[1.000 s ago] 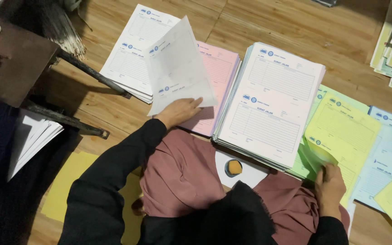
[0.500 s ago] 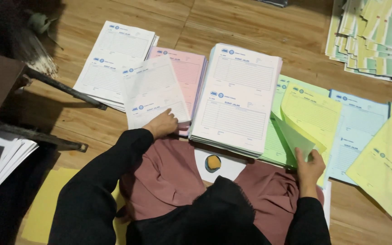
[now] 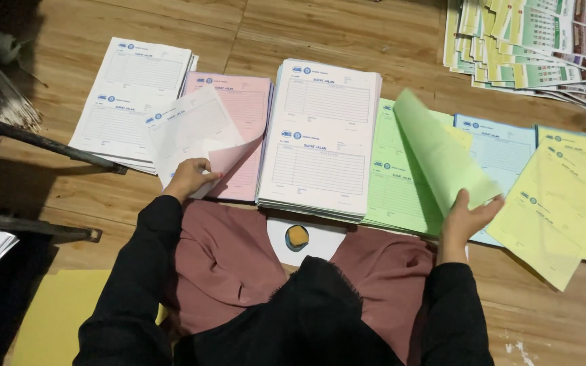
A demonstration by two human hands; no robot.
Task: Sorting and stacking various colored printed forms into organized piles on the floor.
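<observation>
- The left hand (image 3: 188, 177) pinches the near edge of a loose white form (image 3: 191, 132), fingers curled over the paper's corner; the sheet lies partly across the pink stack (image 3: 239, 129) and partly over the white stack (image 3: 137, 95) at far left.
- The right hand (image 3: 466, 220) grips a single green sheet (image 3: 439, 152) by its near corner, thumb on one face and fingers behind it; the sheet is lifted and curves up and away to the far left, standing clear of the green stack (image 3: 395, 193) beneath it.
- Between the two hands sits a thick pile of white printed forms (image 3: 323, 139), squared up, touching the pink stack on its left and overlapping the green stack on its right.
- Right of the green stack lie a blue stack (image 3: 503, 149) and then loose yellow sheets (image 3: 564, 203), fanned and overlapping each other.
- All these papers rest on a wooden floor (image 3: 347, 34).
- At far right, spread-out colourful printed sheets (image 3: 530, 41) lie well apart from the hands.
- Near the person's lap, a small white paper carries a round orange-topped pot (image 3: 298, 236).
- Dark metal legs (image 3: 49, 146) cross the left side, with a yellow sheet (image 3: 55, 315) on the near left floor.
- The person wears black sleeves (image 3: 127, 298) and reddish-brown clothing (image 3: 228, 261) over the knees.
</observation>
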